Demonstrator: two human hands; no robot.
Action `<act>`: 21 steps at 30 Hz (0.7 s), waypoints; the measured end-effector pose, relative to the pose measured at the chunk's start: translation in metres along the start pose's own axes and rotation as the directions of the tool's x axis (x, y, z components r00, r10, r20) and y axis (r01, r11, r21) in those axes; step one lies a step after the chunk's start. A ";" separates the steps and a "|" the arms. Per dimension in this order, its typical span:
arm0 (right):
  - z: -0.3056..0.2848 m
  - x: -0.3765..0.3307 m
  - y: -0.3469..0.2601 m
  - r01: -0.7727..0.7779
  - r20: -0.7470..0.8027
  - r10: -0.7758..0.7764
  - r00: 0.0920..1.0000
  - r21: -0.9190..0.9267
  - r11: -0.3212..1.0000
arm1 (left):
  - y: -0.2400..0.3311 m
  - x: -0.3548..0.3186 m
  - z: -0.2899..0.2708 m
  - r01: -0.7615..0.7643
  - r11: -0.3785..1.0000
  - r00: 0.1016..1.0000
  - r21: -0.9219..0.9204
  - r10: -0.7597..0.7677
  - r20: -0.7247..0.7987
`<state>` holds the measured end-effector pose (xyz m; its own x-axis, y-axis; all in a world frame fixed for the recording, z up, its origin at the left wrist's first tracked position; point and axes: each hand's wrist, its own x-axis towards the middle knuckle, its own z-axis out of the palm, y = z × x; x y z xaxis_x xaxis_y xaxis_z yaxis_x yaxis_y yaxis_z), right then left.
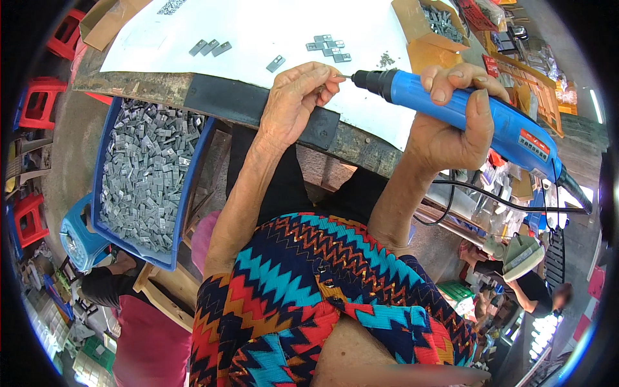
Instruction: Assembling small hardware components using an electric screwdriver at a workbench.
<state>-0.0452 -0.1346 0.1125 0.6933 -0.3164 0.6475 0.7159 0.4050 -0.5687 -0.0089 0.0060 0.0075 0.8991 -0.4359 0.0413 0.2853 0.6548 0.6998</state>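
Observation:
My right hand (454,122) is wrapped round a blue corded electric screwdriver (422,95), held nearly level with its black nose toward the left. At the tip of its thin bit (345,76), the fingers of my left hand (296,100) are pinched together; whatever is between them is too small to make out. Beyond the hands, a small heap of tiny screws (385,60) lies on the white table sheet (258,39). Several small grey rectangular parts (330,46) lie grouped there, with one single grey part (276,63) and a short row of grey parts (210,48) further left.
A blue bin (171,255) full of grey parts stands below the table at left. An open cardboard box (412,26) of parts sits at the far right. The black power cord (503,205) loops below the tool. Two people are nearby, at lower left and lower right.

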 end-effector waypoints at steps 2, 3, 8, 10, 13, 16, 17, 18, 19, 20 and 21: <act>-0.001 0.002 -0.003 0.005 0.014 -0.005 1.000 -0.012 1.000 | -0.001 0.001 0.002 0.002 1.000 1.000 -0.010 -0.002 0.000; -0.002 0.002 -0.003 0.005 0.014 -0.005 1.000 -0.009 1.000 | -0.001 0.000 0.003 -0.016 1.000 1.000 0.018 0.016 -0.007; -0.006 -0.003 -0.006 0.006 0.010 -0.005 1.000 -0.012 1.000 | 0.005 -0.006 0.002 -0.033 0.981 0.996 0.190 0.048 -0.077; -0.012 -0.003 -0.009 0.010 0.004 -0.010 1.000 -0.023 1.000 | 0.012 -0.006 0.002 -0.047 0.798 0.988 0.601 0.127 -0.092; -0.015 -0.003 -0.010 0.012 -0.026 -0.013 1.000 -0.036 0.999 | 0.021 -0.003 -0.001 -0.091 0.344 0.934 0.934 0.355 -0.040; -0.017 -0.003 -0.010 0.012 -0.059 -0.014 0.998 -0.044 0.999 | 0.028 0.006 -0.022 -0.114 0.008 0.902 0.993 0.420 0.100; -0.018 -0.003 -0.010 0.012 -0.066 -0.015 0.998 -0.053 0.999 | 0.030 0.009 -0.028 -0.131 -0.171 0.881 0.977 0.432 0.194; -0.017 -0.003 -0.009 0.009 -0.068 -0.012 0.998 -0.049 0.999 | 0.033 0.009 -0.032 -0.109 -0.171 0.895 0.979 0.411 0.171; -0.015 -0.004 -0.007 0.005 -0.070 -0.008 0.997 -0.039 0.999 | 0.036 0.007 -0.035 -0.103 -0.174 0.896 0.979 0.412 0.168; -0.014 -0.004 -0.006 0.001 -0.073 -0.003 0.997 -0.028 1.000 | 0.040 0.005 -0.037 -0.055 -0.230 0.882 0.972 0.445 0.156; -0.016 -0.004 -0.006 0.006 -0.077 -0.010 0.997 -0.043 0.999 | 0.038 0.009 -0.036 -0.026 -0.273 0.869 0.962 0.470 0.157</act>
<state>-0.0515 -0.1498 0.1050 0.6906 -0.3851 0.6122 0.7232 0.3659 -0.5857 0.0222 0.0490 0.0084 0.8628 -0.1680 0.4768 -0.4209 -0.7611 0.4935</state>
